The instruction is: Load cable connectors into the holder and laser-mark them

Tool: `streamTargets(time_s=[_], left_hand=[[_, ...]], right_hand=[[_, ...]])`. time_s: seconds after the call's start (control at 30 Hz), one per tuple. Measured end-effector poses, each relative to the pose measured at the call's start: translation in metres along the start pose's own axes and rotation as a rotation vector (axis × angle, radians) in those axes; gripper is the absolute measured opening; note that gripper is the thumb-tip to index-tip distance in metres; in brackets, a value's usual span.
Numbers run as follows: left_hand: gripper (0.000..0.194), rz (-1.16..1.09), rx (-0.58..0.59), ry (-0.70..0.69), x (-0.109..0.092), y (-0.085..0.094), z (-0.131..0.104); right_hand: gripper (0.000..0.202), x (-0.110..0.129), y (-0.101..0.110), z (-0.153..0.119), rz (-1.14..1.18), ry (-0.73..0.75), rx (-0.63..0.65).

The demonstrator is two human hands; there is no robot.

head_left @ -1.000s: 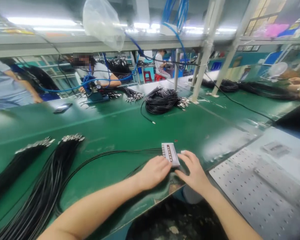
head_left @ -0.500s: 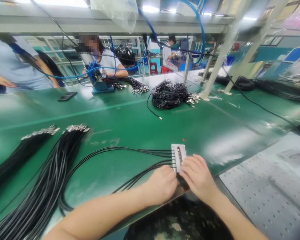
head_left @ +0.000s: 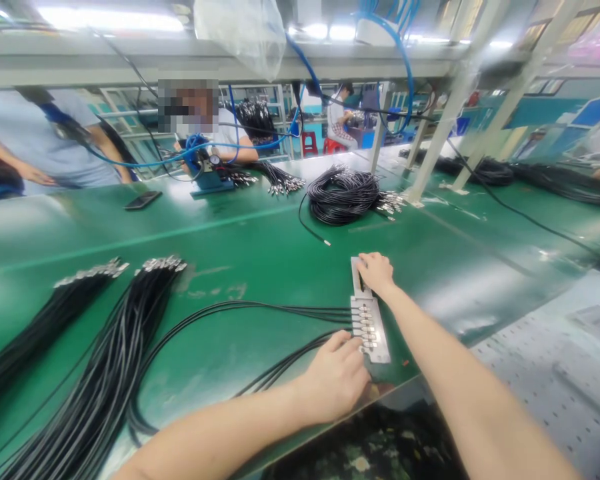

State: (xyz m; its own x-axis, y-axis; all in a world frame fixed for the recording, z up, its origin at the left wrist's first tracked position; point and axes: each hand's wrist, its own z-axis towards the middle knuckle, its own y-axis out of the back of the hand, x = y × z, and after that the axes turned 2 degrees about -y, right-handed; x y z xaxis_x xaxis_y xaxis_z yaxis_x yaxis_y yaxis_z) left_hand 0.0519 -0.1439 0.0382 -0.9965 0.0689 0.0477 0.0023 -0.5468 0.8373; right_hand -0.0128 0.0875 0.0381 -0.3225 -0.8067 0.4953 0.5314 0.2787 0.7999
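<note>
A flat metal fixture block [head_left: 380,347] lies near the table's front edge. Several silver connectors [head_left: 365,319] sit side by side in it, and their black cables [head_left: 280,308] run out to the left and loop back. My left hand [head_left: 340,373] is closed at the block's near left corner, fingers curled over the edge beside the nearest cables; its fingertips are partly hidden. At the block's far end, my right hand [head_left: 377,272] grips a slotted metal cover plate [head_left: 357,283], which lies beyond the connectors and leaves them uncovered.
Two bundles of black cables [head_left: 115,347] lie at left. A coiled cable bundle [head_left: 343,197] is farther back, near a phone [head_left: 143,200] and a blue bench press [head_left: 207,170]. Co-workers [head_left: 235,137] are across the table. A perforated metal sheet [head_left: 545,373] is at right.
My right hand has moved away from me with the cover plate, off the block, exposing the connectors. My left hand stays by the near corner. The view has shifted slightly.
</note>
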Motion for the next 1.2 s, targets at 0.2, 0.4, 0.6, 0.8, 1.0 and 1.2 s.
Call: streamTargets(time_s=[0.2, 0.4, 0.6, 0.8, 1.0, 1.2], left_hand=[[0.011, -0.076, 0.041, 0.043, 0.001, 0.004, 0.002], [0.044, -0.032, 0.283, 0.452, 0.041, 0.030, 0.016], [0.043, -0.058, 0.694, 0.572, 0.085, 0.037, 0.020], [0.026, -0.227, 0.919, 0.504, 0.101, 0.032, 0.044], [0.010, -0.347, 0.969, 0.478, 0.106, 0.033, 0.053], [0.028, -0.940, 1.024, 0.901, 0.112, 0.027, 0.047]], right_hand=[[0.033, -0.012, 0.018, -0.020, 0.016, 0.040, 0.197], [0.100, -0.022, 0.069, -0.075, -0.030, 0.221, 0.566], [0.125, -0.008, 0.079, -0.088, -0.206, 0.207, 0.774], [0.117, 0.008, 0.081, -0.083, -0.280, 0.150, 0.811], [0.118, 0.013, 0.082, -0.084, -0.288, 0.120, 0.826], [0.116, 0.019, 0.088, -0.083, -0.309, 0.078, 0.878]])
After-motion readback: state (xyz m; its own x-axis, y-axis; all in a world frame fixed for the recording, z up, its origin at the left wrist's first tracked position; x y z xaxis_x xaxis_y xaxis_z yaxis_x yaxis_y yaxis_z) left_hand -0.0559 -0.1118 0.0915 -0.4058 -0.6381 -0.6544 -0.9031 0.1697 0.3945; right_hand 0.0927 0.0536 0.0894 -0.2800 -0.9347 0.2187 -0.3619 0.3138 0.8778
